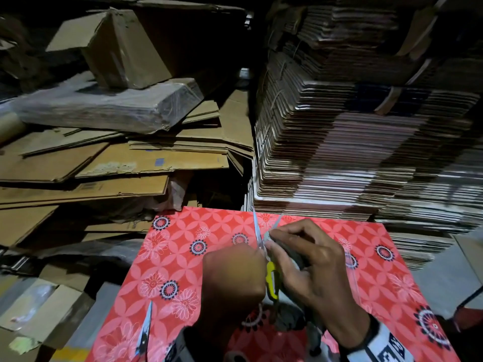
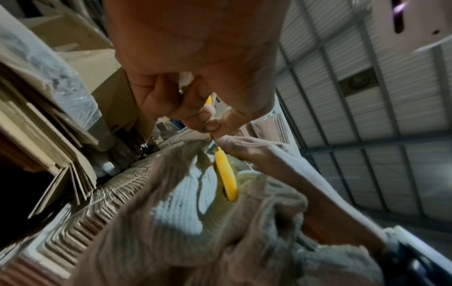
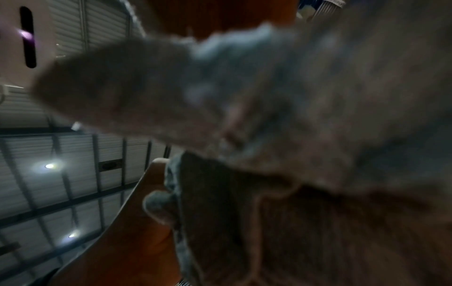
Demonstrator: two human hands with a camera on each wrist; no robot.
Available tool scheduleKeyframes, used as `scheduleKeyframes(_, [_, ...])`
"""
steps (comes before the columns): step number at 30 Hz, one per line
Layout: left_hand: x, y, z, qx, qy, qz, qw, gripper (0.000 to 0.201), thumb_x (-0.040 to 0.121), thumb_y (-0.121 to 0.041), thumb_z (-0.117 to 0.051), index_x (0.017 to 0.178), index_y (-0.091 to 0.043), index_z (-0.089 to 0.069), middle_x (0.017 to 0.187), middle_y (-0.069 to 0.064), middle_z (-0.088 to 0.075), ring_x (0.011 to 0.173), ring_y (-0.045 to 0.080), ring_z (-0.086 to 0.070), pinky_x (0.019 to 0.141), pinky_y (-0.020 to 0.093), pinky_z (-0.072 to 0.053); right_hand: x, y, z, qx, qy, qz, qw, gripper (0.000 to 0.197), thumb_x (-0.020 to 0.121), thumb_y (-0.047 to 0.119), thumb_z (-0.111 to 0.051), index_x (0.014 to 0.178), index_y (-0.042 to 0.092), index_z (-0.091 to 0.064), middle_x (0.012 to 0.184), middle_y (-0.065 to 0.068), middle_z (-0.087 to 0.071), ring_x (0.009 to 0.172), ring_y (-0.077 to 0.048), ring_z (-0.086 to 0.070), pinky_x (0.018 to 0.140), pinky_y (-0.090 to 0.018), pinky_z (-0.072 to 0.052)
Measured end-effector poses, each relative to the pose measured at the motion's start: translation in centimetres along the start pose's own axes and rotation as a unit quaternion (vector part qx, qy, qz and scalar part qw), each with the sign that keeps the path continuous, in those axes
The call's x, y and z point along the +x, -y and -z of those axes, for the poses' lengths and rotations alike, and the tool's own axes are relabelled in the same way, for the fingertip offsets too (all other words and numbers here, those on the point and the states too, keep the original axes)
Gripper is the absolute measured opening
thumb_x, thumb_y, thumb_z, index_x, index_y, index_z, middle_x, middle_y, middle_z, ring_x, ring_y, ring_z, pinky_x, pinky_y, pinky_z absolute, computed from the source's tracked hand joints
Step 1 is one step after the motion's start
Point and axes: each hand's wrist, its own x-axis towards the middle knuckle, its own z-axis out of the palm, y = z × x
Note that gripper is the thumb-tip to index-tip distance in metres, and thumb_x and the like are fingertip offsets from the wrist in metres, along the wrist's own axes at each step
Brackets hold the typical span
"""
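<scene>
A pair of scissors point(image 1: 271, 280) with yellow handles point(image 2: 226, 174) is held above a red flower-patterned sheet point(image 1: 183, 244), its two steel blades spread and pointing away from me. My left hand point(image 1: 235, 273) grips the scissors near the pivot, fingers curled round them point(image 2: 210, 122). My right hand point(image 1: 313, 267) pinches a grey cloth point(image 1: 292, 253) against the right blade. The rest of the cloth point(image 2: 171, 222) hangs below the hands. The right wrist view is filled by blurred cloth point(image 3: 293, 96).
A second pair of scissors point(image 1: 145, 327) lies on the sheet at the lower left. Flattened cardboard point(image 1: 104, 163) is piled on the left, with a wrapped bundle point(image 1: 104, 105) on top. A tall stack of tied cardboard sheets point(image 1: 352, 152) stands on the right.
</scene>
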Motion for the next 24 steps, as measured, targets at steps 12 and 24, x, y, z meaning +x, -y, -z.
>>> scheduleKeyframes(12, [-0.3,0.5,-0.6,0.022,0.004,-0.015,1.0,0.039,0.085,-0.019,-0.071,0.054,-0.012,-0.047,0.048,-0.002,-0.034,0.043,0.012,-0.035,0.051,0.017,-0.023,0.1,0.0,-0.4,-0.004,0.022,-0.016,1.0,0.015,0.077,0.007,-0.085,0.086,0.019,-0.084,0.077,0.007,-0.065,0.07,-0.002,-0.062,0.062,-0.017,-0.048])
scheduleKeyframes(24, [-0.9,0.4,-1.4,0.03,0.007,-0.011,0.999,0.039,0.083,-0.013,-0.071,0.052,-0.009,-0.047,0.047,0.0,-0.039,0.044,0.018,-0.041,0.048,0.034,-0.034,2.0,-2.4,1.0,-0.005,0.006,-0.085,0.996,0.017,0.076,0.006,-0.086,0.081,0.022,-0.084,0.071,0.018,-0.061,0.07,0.0,-0.061,0.063,-0.008,-0.04])
